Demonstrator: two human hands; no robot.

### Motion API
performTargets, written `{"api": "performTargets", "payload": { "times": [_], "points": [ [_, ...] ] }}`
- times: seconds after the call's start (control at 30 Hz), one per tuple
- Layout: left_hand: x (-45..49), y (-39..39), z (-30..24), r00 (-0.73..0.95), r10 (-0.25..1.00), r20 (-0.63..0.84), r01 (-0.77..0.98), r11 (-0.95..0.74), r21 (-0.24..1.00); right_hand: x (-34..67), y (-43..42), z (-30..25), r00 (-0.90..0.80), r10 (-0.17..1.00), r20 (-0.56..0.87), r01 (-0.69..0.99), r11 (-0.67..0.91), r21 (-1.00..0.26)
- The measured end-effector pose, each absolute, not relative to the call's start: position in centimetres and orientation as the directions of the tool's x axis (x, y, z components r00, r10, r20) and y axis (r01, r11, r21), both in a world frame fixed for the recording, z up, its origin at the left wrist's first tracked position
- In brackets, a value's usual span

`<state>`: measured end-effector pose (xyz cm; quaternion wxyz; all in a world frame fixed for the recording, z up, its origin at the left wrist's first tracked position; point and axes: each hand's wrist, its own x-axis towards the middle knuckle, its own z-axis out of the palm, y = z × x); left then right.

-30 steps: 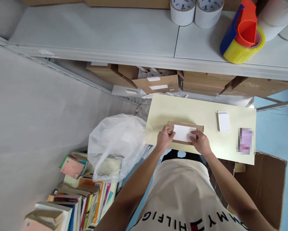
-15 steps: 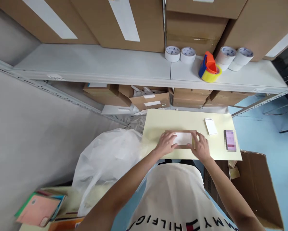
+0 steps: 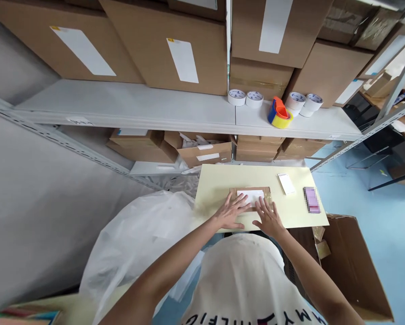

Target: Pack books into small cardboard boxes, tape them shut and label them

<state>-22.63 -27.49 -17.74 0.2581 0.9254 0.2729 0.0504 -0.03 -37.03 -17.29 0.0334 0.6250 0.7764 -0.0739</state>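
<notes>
A small brown cardboard package [image 3: 233,193] lies flat on the pale yellow table [image 3: 219,175], with a white label [image 3: 251,197] on its top. My left hand [image 3: 230,212] rests over the label's left and lower part, fingers spread. On the other side my right hand [image 3: 269,218] lies with outstretched fingers over the label's lower right corner and the package's right end. Shiny clear tape shows at that end. Neither hand grips anything. To the right are a white card-like pad [image 3: 286,184] and a purple item [image 3: 311,200], blurred out.
Behind the table stands a grey shelf [image 3: 138,101] with large cardboard boxes, white tape rolls [image 3: 237,97] and a tape dispenser with yellow tape [image 3: 279,113]. A translucent plastic bag [image 3: 138,239] bulges at the left. At lower right is an open cardboard box [image 3: 354,266].
My hands have gone from holding the package's two sides to lying flat, fingers spread, over the label. The camera view has tilted up and turned slightly right.
</notes>
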Motion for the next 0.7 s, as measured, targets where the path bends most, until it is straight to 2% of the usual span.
{"api": "performTargets", "payload": {
  "times": [0.07,0.23,0.3,0.37,0.43,0.53,0.6,0.7],
  "points": [
    [-22.3,-27.8,-17.7,0.830,0.554,-0.070,0.501,-0.684,0.530,-1.0,-36.7,-16.9,-0.245,0.955,-0.168,0.967,0.227,-0.118],
    [-21.8,-27.4,-18.7,0.592,0.802,-0.078,0.680,-0.446,0.582,-1.1,-34.3,-16.1,-0.115,0.980,-0.165,0.982,0.088,-0.165],
    [-21.4,-27.3,-19.3,0.447,0.889,-0.097,0.714,-0.290,0.637,-0.6,-33.4,-16.2,-0.080,0.974,-0.211,0.981,0.040,-0.187],
    [-20.7,-27.4,-20.0,0.249,0.954,-0.167,0.698,-0.057,0.714,0.0,-32.9,-16.8,0.016,0.966,-0.260,0.971,-0.076,-0.226],
    [-20.1,-27.6,-20.6,0.086,0.948,-0.306,0.588,0.200,0.784,0.5,-32.8,-17.5,0.150,0.947,-0.284,0.926,-0.235,-0.296],
    [-19.6,-27.9,-20.9,0.079,0.840,-0.537,0.343,0.483,0.806,1.4,-33.2,-18.6,0.217,0.930,-0.297,0.808,-0.342,-0.480],
    [-19.5,-28.0,-20.6,0.140,0.777,-0.613,0.239,0.575,0.783,2.1,-33.4,-19.0,0.199,0.935,-0.292,0.730,-0.340,-0.593],
    [-18.8,-28.2,-19.8,0.153,0.764,-0.627,0.206,0.596,0.776,3.5,-34.1,-19.0,0.211,0.943,-0.258,0.627,-0.333,-0.704]
  ]
}}
